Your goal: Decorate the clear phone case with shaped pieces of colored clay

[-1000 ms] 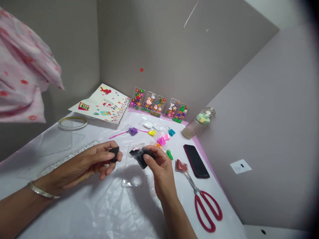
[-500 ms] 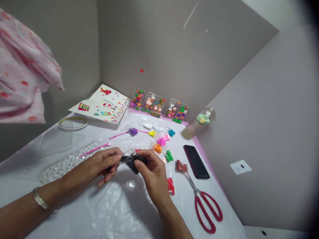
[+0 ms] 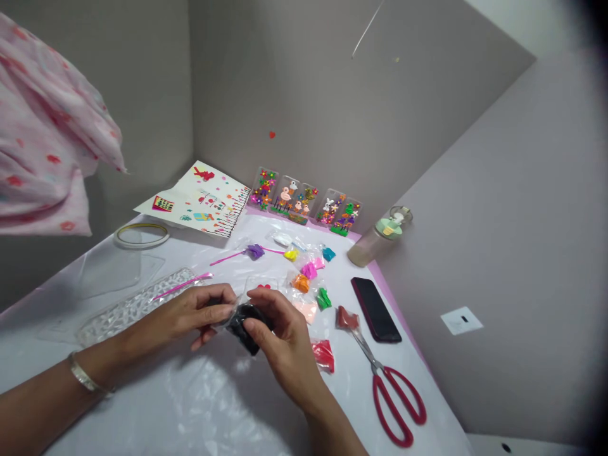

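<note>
Between my two hands is a clear plastic packet of black clay (image 3: 247, 326), held above the white-covered table. My right hand (image 3: 285, 335) grips its right side, thumb in front and fingers behind. The fingers of my left hand (image 3: 209, 310) pinch the clear wrapper at its left end. Beyond my hands lie small packets of coloured clay: purple (image 3: 255, 251), yellow (image 3: 291, 254), orange (image 3: 301, 283), green (image 3: 323, 298) and several more. A red packet (image 3: 323, 355) rests just right of my right wrist, and a peach one (image 3: 306, 311) lies partly behind that hand.
Red-handled scissors (image 3: 376, 366) lie at the right, their tips by a brown packet (image 3: 348, 318). Near them are a phone (image 3: 376, 310) and a bottle (image 3: 368, 246). A textured clear tray (image 3: 137, 307) with a pink tool (image 3: 183, 287) sits left. Decorated phone cases (image 3: 292, 197) lean against the wall.
The black clay packet has come slightly down and left, tilting more, with my right hand moving along. My left hand still pinches the wrapper, and more of the red and peach packets shows.
</note>
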The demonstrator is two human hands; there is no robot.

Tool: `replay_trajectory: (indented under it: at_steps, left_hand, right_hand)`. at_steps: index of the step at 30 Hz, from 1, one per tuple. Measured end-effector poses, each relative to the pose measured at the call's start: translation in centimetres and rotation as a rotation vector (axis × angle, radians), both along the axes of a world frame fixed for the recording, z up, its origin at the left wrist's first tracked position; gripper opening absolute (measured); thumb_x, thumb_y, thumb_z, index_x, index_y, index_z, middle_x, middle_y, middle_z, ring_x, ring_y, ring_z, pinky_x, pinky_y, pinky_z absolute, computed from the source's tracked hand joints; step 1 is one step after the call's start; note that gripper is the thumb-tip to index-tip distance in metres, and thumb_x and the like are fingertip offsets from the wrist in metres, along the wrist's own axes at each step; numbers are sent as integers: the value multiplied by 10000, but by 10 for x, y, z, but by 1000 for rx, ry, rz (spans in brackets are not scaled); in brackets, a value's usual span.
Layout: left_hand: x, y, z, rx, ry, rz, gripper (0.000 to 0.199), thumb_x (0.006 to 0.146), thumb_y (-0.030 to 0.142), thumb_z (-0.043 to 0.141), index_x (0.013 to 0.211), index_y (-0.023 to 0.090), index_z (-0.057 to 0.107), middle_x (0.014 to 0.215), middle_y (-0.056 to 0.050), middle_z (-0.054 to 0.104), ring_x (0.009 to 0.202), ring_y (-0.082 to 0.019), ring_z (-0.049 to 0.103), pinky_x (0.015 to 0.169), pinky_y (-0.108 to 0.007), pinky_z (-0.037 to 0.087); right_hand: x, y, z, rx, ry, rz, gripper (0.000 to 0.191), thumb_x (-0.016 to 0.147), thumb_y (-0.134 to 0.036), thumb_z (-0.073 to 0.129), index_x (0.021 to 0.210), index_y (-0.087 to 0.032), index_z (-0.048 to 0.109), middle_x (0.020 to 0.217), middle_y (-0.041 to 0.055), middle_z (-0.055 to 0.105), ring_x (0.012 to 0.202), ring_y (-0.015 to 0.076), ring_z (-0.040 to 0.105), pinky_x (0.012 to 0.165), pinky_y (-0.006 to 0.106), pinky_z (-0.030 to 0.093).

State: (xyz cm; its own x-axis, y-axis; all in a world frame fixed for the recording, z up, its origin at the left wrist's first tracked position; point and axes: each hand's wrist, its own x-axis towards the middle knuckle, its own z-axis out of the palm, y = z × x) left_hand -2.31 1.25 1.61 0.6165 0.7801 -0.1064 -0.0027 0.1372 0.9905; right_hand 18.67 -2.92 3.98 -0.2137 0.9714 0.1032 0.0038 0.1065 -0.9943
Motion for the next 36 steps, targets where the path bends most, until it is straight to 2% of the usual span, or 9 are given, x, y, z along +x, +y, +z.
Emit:
replay_trajectory:
  at_steps: [3,6,12,16,20,23,28,33,36]
  left_hand:
    - [-2,4,-2,25,-9,-14,409,939,592,672,868,193,621,728,43,490,541,-89,463,453,-175,419]
    - [-1,4,-3,43,10,-14,398,942,582,671,861,194,637,750,41,509,535,-79,463,458,-175,418]
    - [5,-7,-5,138,101,152,353,927,561,697,888,216,631,744,48,533,549,-92,485,463,-184,420]
    - [4,-12,-5,434,169,351,224,994,467,645,1013,257,721,785,35,601,607,-101,524,576,-205,456]
    - [6,-15,-8,717,143,329,140,952,328,741,1084,312,786,850,20,635,745,-124,589,664,-199,471]
    - [10,-16,-12,717,117,295,132,985,287,700,1078,319,787,856,25,618,765,-118,597,677,-192,468]
    - [8,-14,-13,633,180,215,151,1011,346,658,961,296,791,896,21,599,784,-122,590,707,-213,464]
    - [2,-8,-5,665,169,324,91,983,340,707,1044,311,766,945,17,654,852,-146,598,761,-235,464]
    - [1,-6,0,709,158,282,49,968,313,722,998,295,756,940,24,659,812,-136,576,752,-230,457]
  right_hand:
    - [2,-1,-1,-28,7,35,377,903,-266,708,1278,-281,669,1077,37,694,989,195,663,869,310,521]
    - [1,-2,0,-55,8,44,402,882,-285,741,1276,-281,664,1049,25,688,961,187,655,841,297,511]
    - [-3,0,3,-108,-35,0,162,822,-313,795,913,-204,719,847,-3,667,779,150,587,718,267,461]
    - [-3,4,-1,-131,75,-116,206,807,-330,801,935,-206,698,814,-16,645,748,138,583,690,254,454]
    - [-3,6,-7,-124,144,-126,231,800,-346,818,942,-211,695,821,-13,650,746,136,595,689,251,468]
    - [-3,6,-7,-123,132,-121,223,807,-340,815,924,-209,678,805,-19,637,722,127,580,665,243,455]
    - [1,6,-2,-114,33,-40,275,855,-348,772,1086,-214,704,784,-31,583,694,116,525,631,237,400]
    - [6,7,0,-92,56,-63,171,875,-344,748,970,-220,679,750,-38,542,666,112,460,593,237,341]
    - [7,5,-1,-90,45,-64,142,882,-320,739,958,-223,667,733,-46,526,649,108,442,578,235,330]
